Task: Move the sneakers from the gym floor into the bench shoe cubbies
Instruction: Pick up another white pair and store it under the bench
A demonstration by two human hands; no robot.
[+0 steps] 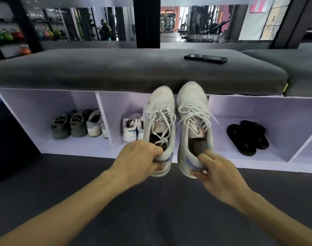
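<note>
My left hand (pixel 139 157) and right hand (pixel 220 174) each pinch a white sneaker's heel, left sneaker (pixel 159 121) and right sneaker (pixel 194 121) toes pointing away toward the cubbies (pixel 284 121).

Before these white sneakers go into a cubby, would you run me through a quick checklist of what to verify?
1. Left hand grips the left sneaker at the heel: ok.
2. Right hand grips the right sneaker at the heel: ok.
3. Toes point toward the cubbies: ok.
4. Free space in the middle cubby: cannot tell; a white pair sits at its left, and the held sneakers hide the rest.
5. Free space in the right cubby: ok; black slippers take only part of it.
6. Laces clear of snagging: not ok; they hang loose.
</note>
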